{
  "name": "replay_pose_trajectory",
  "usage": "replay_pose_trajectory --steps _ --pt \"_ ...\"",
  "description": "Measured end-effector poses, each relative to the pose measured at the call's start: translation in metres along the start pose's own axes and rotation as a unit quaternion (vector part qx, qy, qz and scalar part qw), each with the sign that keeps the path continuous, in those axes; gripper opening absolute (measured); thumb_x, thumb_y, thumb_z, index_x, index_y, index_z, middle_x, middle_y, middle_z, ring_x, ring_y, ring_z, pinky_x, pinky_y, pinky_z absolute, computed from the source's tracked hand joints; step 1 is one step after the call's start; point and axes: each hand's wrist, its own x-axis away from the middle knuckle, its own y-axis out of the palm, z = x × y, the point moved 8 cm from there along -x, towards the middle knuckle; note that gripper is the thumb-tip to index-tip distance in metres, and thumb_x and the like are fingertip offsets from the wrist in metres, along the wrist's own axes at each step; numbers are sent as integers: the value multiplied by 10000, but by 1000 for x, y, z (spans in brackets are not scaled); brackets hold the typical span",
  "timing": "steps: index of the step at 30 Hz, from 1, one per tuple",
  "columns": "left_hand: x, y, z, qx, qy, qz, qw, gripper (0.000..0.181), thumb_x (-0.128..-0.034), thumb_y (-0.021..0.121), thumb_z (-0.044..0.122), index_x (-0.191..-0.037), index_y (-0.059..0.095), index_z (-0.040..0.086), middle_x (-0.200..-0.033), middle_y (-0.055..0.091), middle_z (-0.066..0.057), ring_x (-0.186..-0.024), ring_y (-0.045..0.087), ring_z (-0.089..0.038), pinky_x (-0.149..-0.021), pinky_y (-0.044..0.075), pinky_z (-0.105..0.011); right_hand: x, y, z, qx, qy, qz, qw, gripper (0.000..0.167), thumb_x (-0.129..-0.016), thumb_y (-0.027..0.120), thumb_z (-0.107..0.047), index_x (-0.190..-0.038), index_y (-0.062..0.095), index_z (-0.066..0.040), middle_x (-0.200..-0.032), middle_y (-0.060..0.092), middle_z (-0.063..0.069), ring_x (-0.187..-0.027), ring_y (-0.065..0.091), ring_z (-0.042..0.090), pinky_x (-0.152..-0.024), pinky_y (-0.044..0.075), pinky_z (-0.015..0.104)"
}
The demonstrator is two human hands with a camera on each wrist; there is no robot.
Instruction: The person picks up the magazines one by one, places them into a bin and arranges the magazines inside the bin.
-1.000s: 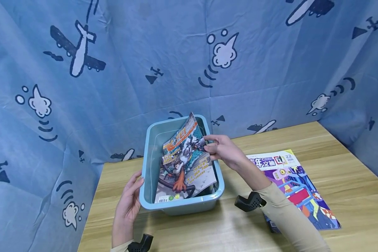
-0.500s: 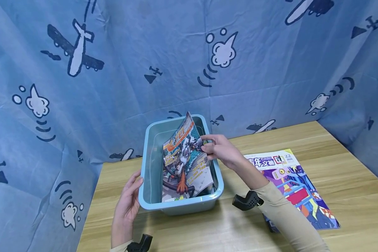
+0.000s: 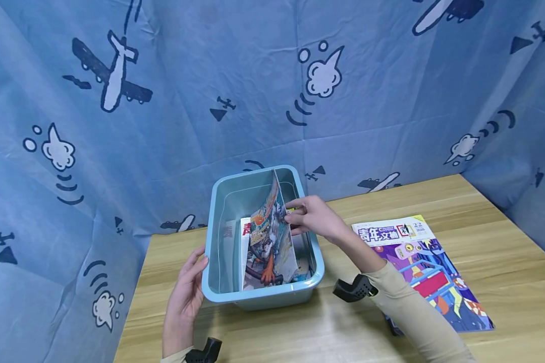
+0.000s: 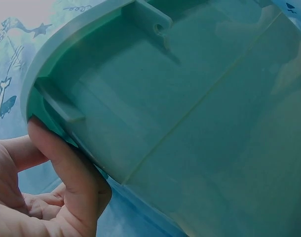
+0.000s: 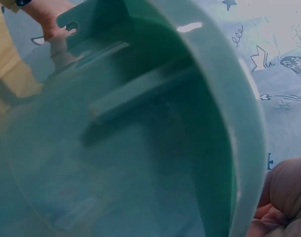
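Note:
A light blue plastic bin (image 3: 218, 237) sits on the wooden table. In the head view my left hand (image 3: 187, 287) holds the bin's left side by the rim; the left wrist view shows a bent finger (image 4: 66, 168) tucked beneath that rim. My right hand (image 3: 315, 217) reaches over the right rim and pinches the edge of a magazine (image 3: 265, 242) with an orange-lettered cover. This magazine stands tilted and bowed inside the bin. Beside it, a white cover (image 3: 245, 229) with red characters shows. In the right wrist view the bin wall hides the fingertips.
Right of the bin, partly under my right forearm, a purple and blue magazine (image 3: 429, 267) lies flat on the table (image 3: 495, 232). A blue curtain (image 3: 254, 91) printed with airplanes hangs close behind the bin and along both sides.
The orange-lettered magazine has been tipped to the right and stands steeper, uncovering the white cover with red characters at its left. My left hand stays at the bin's rim.

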Motion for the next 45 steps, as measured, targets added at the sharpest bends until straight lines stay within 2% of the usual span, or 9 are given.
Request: replay_pose_trajectory --steps 6,11,18,21,32,41,43,45 --pt "-1 2 -2 79 -36 2 10000 224 -1083 494 21 -1264 606 90 -1161 711 -116 -976 757 -180 -894 593 -281 5 -2 -1 -454 -99 4 9989 310 -1047 525 50 -1314 552 205 -1091 708 302 -898 763 261 -847 652 347" --pt "-2 3 -3 86 -52 -42 9999 226 -1084 488 19 -1268 601 87 -1158 711 -122 -970 756 -179 -894 592 -283 8 -6 -2 -529 -238 59 9983 297 -1062 541 -17 -1270 594 188 -1049 735 239 -856 764 219 -838 655 356" --pt "-3 6 -4 186 -20 -230 9996 234 -1084 483 13 -1260 618 85 -1151 715 -119 -973 755 -183 -892 597 -284 16 -14 -3 -598 -499 98 9969 321 -1083 516 -78 -1241 613 185 -1063 732 268 -850 771 247 -884 626 489" --pt "-3 7 -3 207 9 -274 9994 235 -1085 482 11 -1253 628 88 -1145 717 -114 -976 754 -182 -891 599 -284 20 -19 -1 -676 -523 96 9963 344 -1091 497 -84 -1258 591 202 -1056 737 256 -856 771 251 -892 619 503" --pt "-4 5 -5 208 -63 -209 9995 236 -1085 488 21 -1243 644 102 -1149 715 -105 -973 757 -186 -898 592 -310 30 -40 12 -940 -379 276 9945 367 -1084 480 -62 -1292 528 237 -1089 718 302 -846 766 202 -843 659 392" --pt "-2 2 -5 132 -211 118 9996 230 -1083 506 39 -1234 663 114 -1179 702 -81 -1001 743 -161 -949 572 -313 37 -54 21 -792 -230 510 9953 364 -1086 495 -102 -1286 572 191 -1034 750 221 -778 759 206 -793 671 396" --pt "0 1 -4 149 -207 111 9996 232 -1086 501 44 -1229 675 103 -1183 698 -78 -1021 734 -157 -964 568 -311 38 -57 23 -749 -197 515 9957 368 -1087 491 -110 -1287 575 188 -1029 752 213 -785 760 210 -787 673 394" --pt "3 2 -3 332 -215 -21 9992 244 -1095 482 49 -1235 680 79 -1202 692 -89 -1059 720 -163 -992 552 -302 39 -60 25 -735 -171 534 9957 375 -1089 491 -121 -1284 575 189 -1019 754 209 -793 761 213 -782 674 386"
